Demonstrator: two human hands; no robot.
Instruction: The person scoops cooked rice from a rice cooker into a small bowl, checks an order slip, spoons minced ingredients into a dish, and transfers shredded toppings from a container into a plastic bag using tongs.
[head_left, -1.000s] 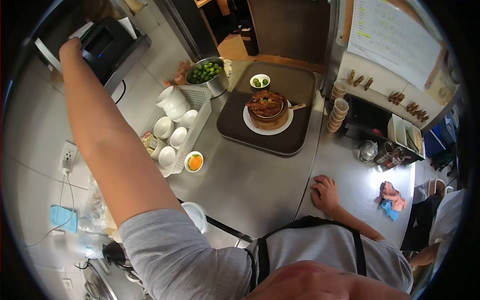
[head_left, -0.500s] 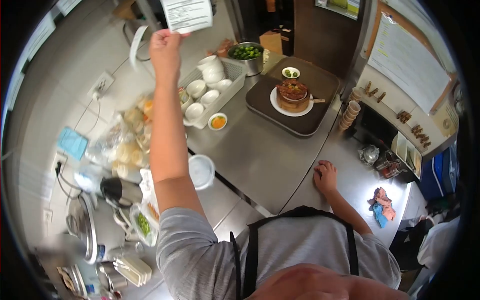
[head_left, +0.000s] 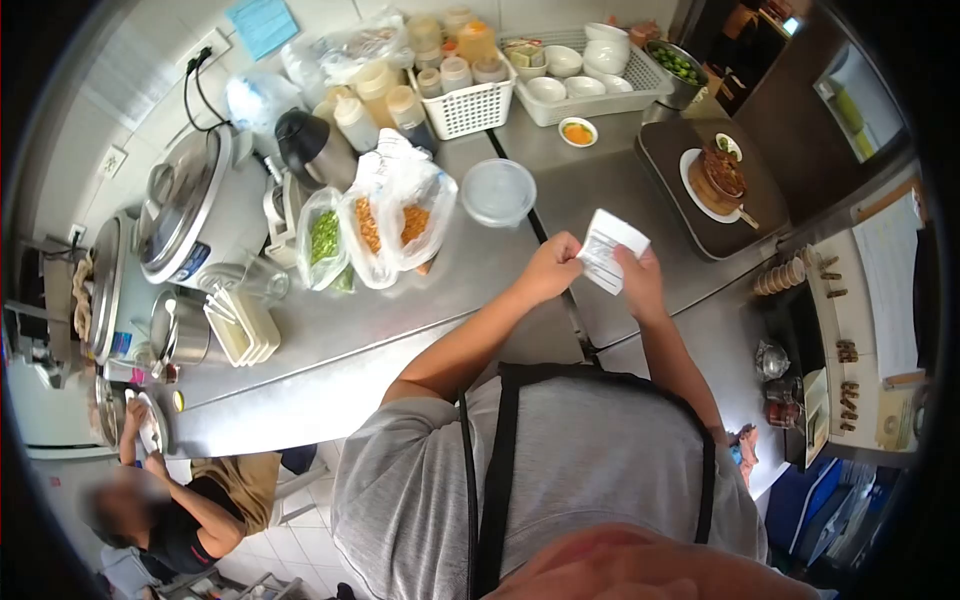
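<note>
Two grips share one slip (head_left: 600, 248) above the steel surface (head_left: 590, 180): the left grip (head_left: 553, 268) pinches one edge, while the right grip (head_left: 642, 285) clasps the other, thumb (head_left: 627, 258) on the printed face, a pairing that likely keeps the thin paper taut and readable. Beyond the left grip sit a tub (head_left: 498, 192) and clear bags (head_left: 375, 235) of chopped food, contents visible through the plastic. To the right, a tray (head_left: 660, 150) carries a steamer (head_left: 705, 190) on a plate (head_left: 695, 200), probably there to catch drips. Farther back, one basket (head_left: 468, 110) corrals bottles (head_left: 455, 75), its walls apparently guarding against toppling; another basket (head_left: 560, 112) holds white bowls (head_left: 606, 55), some stacked, perhaps to save room. At far left, a person (head_left: 185, 520) in black holds a dish (head_left: 150, 425).
</note>
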